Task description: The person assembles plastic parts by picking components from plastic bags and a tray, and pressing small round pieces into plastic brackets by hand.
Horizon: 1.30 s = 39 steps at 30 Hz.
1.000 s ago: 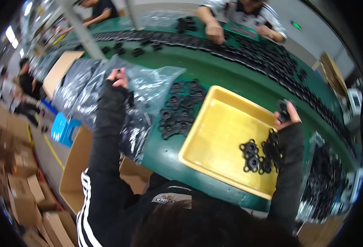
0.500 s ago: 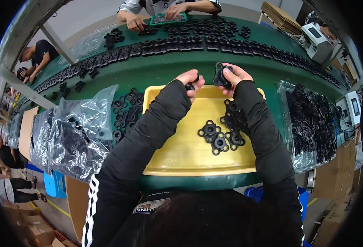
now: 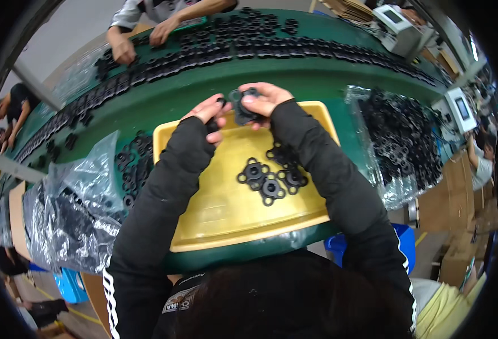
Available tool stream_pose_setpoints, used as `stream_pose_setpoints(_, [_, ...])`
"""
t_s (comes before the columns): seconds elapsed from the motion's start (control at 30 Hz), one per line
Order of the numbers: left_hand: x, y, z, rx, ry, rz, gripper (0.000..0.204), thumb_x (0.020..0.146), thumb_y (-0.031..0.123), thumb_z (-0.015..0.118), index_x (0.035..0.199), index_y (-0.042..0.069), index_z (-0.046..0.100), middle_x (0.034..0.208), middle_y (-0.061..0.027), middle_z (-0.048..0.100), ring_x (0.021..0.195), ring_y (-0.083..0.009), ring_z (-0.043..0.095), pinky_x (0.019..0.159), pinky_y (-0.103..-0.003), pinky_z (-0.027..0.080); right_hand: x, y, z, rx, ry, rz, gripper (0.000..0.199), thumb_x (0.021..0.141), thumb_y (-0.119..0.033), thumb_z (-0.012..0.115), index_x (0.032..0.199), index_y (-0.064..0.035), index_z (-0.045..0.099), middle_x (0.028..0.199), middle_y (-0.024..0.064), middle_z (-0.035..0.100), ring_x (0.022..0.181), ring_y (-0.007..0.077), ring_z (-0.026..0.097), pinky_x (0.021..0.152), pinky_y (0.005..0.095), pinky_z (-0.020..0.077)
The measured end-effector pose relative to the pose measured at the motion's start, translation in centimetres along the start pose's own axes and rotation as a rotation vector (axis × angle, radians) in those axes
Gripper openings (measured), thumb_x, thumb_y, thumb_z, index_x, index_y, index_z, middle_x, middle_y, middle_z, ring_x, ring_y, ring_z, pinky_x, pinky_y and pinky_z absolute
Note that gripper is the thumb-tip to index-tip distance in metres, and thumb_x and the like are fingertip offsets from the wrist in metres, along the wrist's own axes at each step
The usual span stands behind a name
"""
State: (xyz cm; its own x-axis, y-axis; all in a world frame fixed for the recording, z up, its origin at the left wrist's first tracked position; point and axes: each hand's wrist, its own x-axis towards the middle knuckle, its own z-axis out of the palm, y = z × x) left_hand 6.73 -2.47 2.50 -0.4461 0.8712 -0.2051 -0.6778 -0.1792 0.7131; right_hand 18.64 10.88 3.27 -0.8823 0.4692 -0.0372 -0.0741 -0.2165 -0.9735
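Note:
My right hand (image 3: 269, 100) is closed around a black three-lobed part (image 3: 241, 104), thumb pressed on its face. Beside it, my left hand (image 3: 208, 114) is closed on a small black part (image 3: 213, 124), mostly hidden by the fingers. The two hands are close together over the far rim of a yellow tray (image 3: 215, 212). Several flat black three-lobed parts (image 3: 271, 189) with ring-shaped ends lie inside the tray, toward its right side, some partly under my right sleeve.
Left of the tray lie loose black parts (image 3: 127, 175) and a clear plastic bag (image 3: 71, 220). An open bag heaped with black parts (image 3: 401, 141) stands to the right. A long row of parts (image 3: 215, 55) crosses the green table. Opposite, a co-worker's hands (image 3: 161, 34) handle parts.
My hands have come closer together, each still holding its black part. The whole view has shifted, so the tray sits farther left. The co-worker's right hand has left the green tray.

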Motion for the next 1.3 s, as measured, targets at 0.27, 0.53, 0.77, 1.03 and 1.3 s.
stream_pose_setpoints(0.27, [0.5, -0.7, 0.3, -0.118, -0.135, -0.03, 0.029, 0.081, 0.007, 0.05, 0.109, 0.003, 0.043, 0.087, -0.0077, 0.054, 0.058, -0.0054, 0.045, 0.034, -0.013, 0.028, -0.7, 0.5, -0.7, -0.037, -0.063, -0.105, 0.043, 0.073, -0.014, 0.061, 0.11, -0.0012, 0.044, 0.091, 0.0131, 0.058, 0.066, 0.0129, 0.056, 0.047, 0.0173, 0.0426])
stream_pose_setpoints(0.53, [0.0, -0.6, 0.1, -0.052, -0.06, 0.061, 0.024, 0.082, 0.008, 0.05, 0.106, 0.004, 0.046, 0.083, -0.0055, 0.053, 0.057, -0.0044, 0.044, 0.033, -0.013, 0.027, -0.7, 0.1, 0.0, -0.06, -0.148, -0.107, 0.043, 0.073, -0.011, 0.061, 0.111, -0.0005, 0.043, 0.092, 0.0126, 0.058, 0.069, 0.0134, 0.056, 0.048, 0.0177, 0.0429])
stream_pose_setpoints(0.77, [-0.5, -0.8, 0.5, 0.279, -0.045, 0.211, 0.018, 0.083, 0.01, 0.05, 0.1, 0.003, 0.051, 0.071, -0.0049, 0.053, 0.05, -0.0037, 0.043, 0.033, -0.012, 0.027, -1.0, -0.3, 0.5, -0.048, -0.186, -0.167, 0.04, 0.074, -0.009, 0.059, 0.11, 0.0002, 0.044, 0.092, 0.0125, 0.058, 0.068, 0.0134, 0.056, 0.048, 0.0173, 0.0446])
stream_pose_setpoints(1.03, [-1.6, -0.6, 1.9, 0.452, -0.011, 0.254, 0.024, 0.078, 0.014, 0.058, 0.098, 0.001, 0.055, 0.073, -0.0038, 0.056, 0.051, -0.0043, 0.047, 0.035, -0.013, 0.031, -1.3, -1.2, -0.4, 0.048, -0.19, -0.1, 0.037, 0.075, -0.009, 0.057, 0.109, 0.0012, 0.046, 0.089, 0.0125, 0.057, 0.065, 0.0127, 0.055, 0.049, 0.0178, 0.046])
stream_pose_setpoints(1.3, [-1.4, -0.5, 1.2, 0.193, -0.141, 0.169, 0.025, 0.079, 0.011, 0.056, 0.102, 0.001, 0.054, 0.077, -0.0034, 0.056, 0.053, -0.0037, 0.044, 0.035, -0.013, 0.03, -1.4, -1.4, 0.0, 0.005, -0.18, -0.106, 0.038, 0.075, -0.009, 0.056, 0.11, 0.0014, 0.045, 0.091, 0.0125, 0.056, 0.064, 0.0125, 0.054, 0.051, 0.0186, 0.0468])
